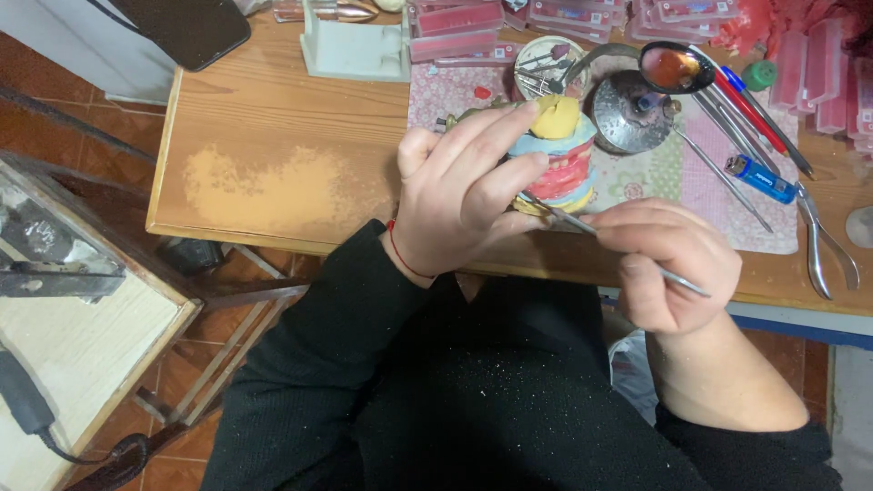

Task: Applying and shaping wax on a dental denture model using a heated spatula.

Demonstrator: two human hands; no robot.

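Dental model (559, 164) with pink wax gums sits gripped in the left hand (459, 186), held above the near edge of the wooden table (273, 118). Right hand (673, 259) pinches a thin metal carving tool (618, 244), tip touching the model's underside. Spirit burner (632, 114) just behind.

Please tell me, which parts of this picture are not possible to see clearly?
Head view only:
- Dental model: its near left side is hidden by the left hand.
- Metal tool: its middle is hidden in the right hand; its tip at the model is too small to tell.
- Pink boxes: cut off by the top edge.
- Pliers: the jaw tips are too small to make out.
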